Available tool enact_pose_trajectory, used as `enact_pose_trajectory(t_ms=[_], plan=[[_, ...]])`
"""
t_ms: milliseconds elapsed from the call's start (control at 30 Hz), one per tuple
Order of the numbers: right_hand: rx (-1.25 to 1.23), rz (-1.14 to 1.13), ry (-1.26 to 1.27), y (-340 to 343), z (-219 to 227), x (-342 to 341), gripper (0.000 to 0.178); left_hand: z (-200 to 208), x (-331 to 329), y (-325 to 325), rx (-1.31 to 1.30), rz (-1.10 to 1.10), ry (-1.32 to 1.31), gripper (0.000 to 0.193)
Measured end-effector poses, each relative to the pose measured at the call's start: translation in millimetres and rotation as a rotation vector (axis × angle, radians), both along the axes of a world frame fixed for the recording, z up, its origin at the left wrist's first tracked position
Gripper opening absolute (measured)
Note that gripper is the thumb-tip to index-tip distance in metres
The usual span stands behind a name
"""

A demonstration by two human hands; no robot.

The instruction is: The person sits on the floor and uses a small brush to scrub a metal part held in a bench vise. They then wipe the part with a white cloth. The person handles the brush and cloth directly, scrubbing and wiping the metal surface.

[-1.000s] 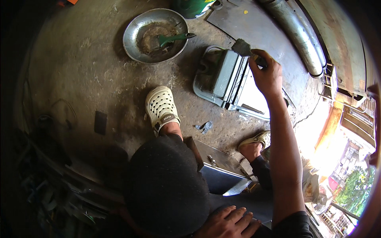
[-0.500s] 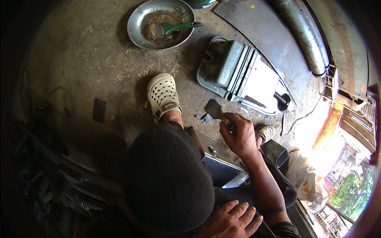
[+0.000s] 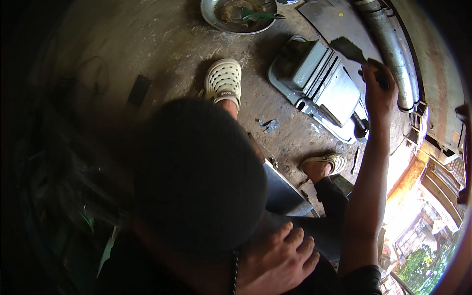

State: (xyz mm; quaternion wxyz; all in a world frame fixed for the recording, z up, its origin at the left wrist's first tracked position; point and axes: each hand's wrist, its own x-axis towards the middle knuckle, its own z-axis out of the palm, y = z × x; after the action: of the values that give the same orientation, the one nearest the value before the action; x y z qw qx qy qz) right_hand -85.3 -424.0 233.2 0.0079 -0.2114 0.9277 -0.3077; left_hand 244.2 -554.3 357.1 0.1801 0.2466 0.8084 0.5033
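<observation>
A: What does my feed give you for the right hand?

B: I have the right hand (image 3: 381,91) at two o'clock, fingers closed round the dark handle of a flat tool (image 3: 348,49). Its blade points toward the ten o'clock side of that hand. I can't tell from here whether it's a brush or a scraper.

A: And is the blade on the vise?

B: I see it just beyond the upper corner of the vise (image 3: 339,96), over the metal sheet (image 3: 324,17) at one o'clock. How high it stands above the sheet, I can't judge.

A: Where do I find the vise?

B: Between one and two, lying on the floor (image 3: 167,54), screw toward four.

A: Left hand?

B: The left hand (image 3: 280,260) rests at five, back up, fingers loosely spread and slightly bent. I see nothing gripped in it; dark cloth lies beside it.

A: What else can I make out?

B: A bowl (image 3: 212,15) at twelve with a green brush (image 3: 264,15) in it, a pipe (image 3: 393,59) at two, and a crumpled scrap (image 3: 270,126) near the centre, between the two clogs (image 3: 223,78).
</observation>
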Motion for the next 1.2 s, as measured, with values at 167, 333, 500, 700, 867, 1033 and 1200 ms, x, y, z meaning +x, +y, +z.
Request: enact_pose_trajectory(t_ms=[167,333,500,700,867,1033,1200], plan=[[-0.158,-0.128,-0.271,75.3,17.1,45.8,0.035,-6.6,0.8,-5.3,-0.071,0.029,-0.022,0.055],[-0.405,-0.258,-0.329,164.5,57.2,80.1,0.036,-10.5,2.4,2.8,-0.205,0.109,0.021,0.049],[-0.849,-0.366,-0.45,261.5,93.6,96.3,0.041,-14.9,2.5,11.3,-0.374,0.12,0.033,0.044],[-1.306,-0.217,-0.698,350.2,97.6,115.0,0.051,-19.4,-3.8,15.0,-0.404,0.156,0.009,0.044],[-1.396,-0.302,-0.512,419.7,110.8,124.9,0.06,-18.8,-7.5,19.7,-0.474,0.159,-0.07,0.045],[-1.624,-0.338,-0.338,500.6,134.9,157.5,0.059,-20.9,-5.7,22.7,-0.528,0.199,-0.123,0.044],[-1.549,-0.667,0.124,545.0,114.0,226.4,0.035,-24.1,-8.5,27.1,-0.615,0.169,-0.055,0.047]])
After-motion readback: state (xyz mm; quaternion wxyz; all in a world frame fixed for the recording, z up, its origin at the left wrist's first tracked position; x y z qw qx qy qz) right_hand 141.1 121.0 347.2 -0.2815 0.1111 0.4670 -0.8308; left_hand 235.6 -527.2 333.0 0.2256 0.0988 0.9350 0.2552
